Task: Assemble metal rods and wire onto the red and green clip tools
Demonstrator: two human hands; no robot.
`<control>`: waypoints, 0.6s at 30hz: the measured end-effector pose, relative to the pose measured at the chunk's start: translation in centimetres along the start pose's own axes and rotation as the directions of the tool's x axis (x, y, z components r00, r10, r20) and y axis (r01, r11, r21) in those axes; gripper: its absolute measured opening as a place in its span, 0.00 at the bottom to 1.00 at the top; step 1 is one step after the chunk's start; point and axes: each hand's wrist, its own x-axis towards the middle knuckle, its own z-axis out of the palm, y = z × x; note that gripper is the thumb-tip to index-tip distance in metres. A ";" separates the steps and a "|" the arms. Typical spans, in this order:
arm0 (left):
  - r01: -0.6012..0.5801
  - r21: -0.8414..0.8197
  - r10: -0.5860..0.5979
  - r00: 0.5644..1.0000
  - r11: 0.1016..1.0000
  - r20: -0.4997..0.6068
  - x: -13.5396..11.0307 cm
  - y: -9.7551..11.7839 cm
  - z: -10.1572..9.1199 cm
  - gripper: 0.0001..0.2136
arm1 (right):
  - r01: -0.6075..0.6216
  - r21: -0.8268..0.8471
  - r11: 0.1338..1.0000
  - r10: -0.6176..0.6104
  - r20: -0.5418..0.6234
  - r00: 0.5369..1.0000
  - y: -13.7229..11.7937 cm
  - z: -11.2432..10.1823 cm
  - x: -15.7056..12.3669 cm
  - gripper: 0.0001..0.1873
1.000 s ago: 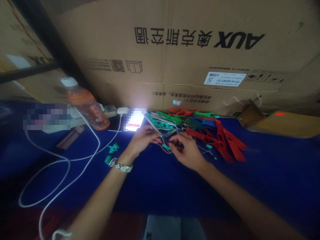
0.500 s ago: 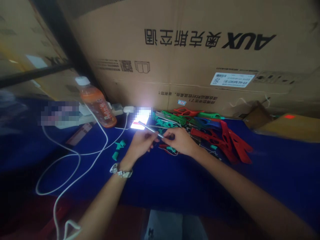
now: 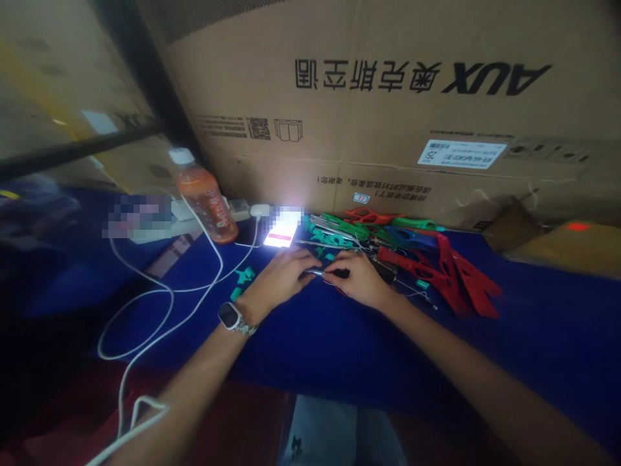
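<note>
My left hand [image 3: 283,277] and my right hand [image 3: 358,278] meet over the blue cloth, both with fingers curled around a thin metal rod [image 3: 321,273] that lies between them. The left wrist wears a watch [image 3: 231,318]. Just beyond my fingers lies a pile of red, green and blue plastic clamps [image 3: 412,252] with more metal rods among them. Small teal plastic pieces [image 3: 244,276] sit to the left of my left hand.
A lit phone [image 3: 281,230] lies behind my hands, plugged to a white cable [image 3: 160,304] looping over the cloth. An orange drink bottle [image 3: 204,197] stands by a power strip [image 3: 160,223]. A large cardboard box [image 3: 388,110] walls off the back.
The rod was tilted up in my left hand and now lies low and level between both hands. My hands have closed together. The camera view shifted left, so everything sits further right.
</note>
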 end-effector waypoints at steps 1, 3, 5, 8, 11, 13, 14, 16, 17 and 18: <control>-0.009 -0.010 0.009 1.000 1.000 0.011 0.2 -0.2 0.1 0.11 | -0.001 -0.029 1.000 0.001 -0.009 1.000 -0.3 -0.2 -0.2 0.04; -0.021 -0.038 0.022 1.000 0.999 0.011 0.5 -0.6 0.4 0.11 | 0.004 -0.117 0.993 -0.009 -0.039 0.999 -1.0 -1.0 -0.6 0.06; -0.024 -0.062 0.024 1.000 0.998 0.003 0.4 -0.8 0.7 0.11 | 0.050 -0.251 0.967 -0.058 -0.024 0.998 -1.9 -1.8 -1.3 0.04; -0.022 -0.063 0.022 1.000 0.998 -0.003 0.3 -0.9 0.9 0.11 | 0.085 -0.380 0.921 -0.059 0.080 0.995 -2.9 -2.6 -2.0 0.05; -0.022 -0.047 0.022 1.000 0.999 -0.001 0.2 -0.8 0.8 0.11 | 0.054 -0.362 0.931 -0.015 0.110 0.994 -2.9 -2.7 -2.2 0.03; -0.027 -0.042 0.027 1.000 0.999 -0.007 0.2 -0.8 0.8 0.11 | 0.010 -0.271 0.963 0.014 0.085 0.996 -2.5 -2.6 -2.2 0.04; -0.030 -0.040 0.030 0.999 0.999 -0.010 0.2 -0.8 0.9 0.11 | -0.024 -0.200 0.979 0.038 0.064 0.997 -2.2 -2.6 -2.2 0.04; -0.035 -0.039 0.035 0.999 0.999 -0.016 0.3 -0.8 0.9 0.11 | -0.120 -0.009 0.993 0.120 0.039 0.992 -1.6 -2.8 -2.1 0.04; -0.037 -0.038 0.037 0.999 0.999 -0.018 0.3 -0.8 1.0 0.12 | -0.171 0.099 0.980 0.168 0.045 0.985 -1.3 -3.0 -2.0 0.05; -0.039 -0.036 0.038 0.999 0.999 -0.019 0.3 -0.8 1.0 0.12 | -0.217 0.204 0.955 0.208 0.064 0.976 -0.9 -3.2 -2.0 0.06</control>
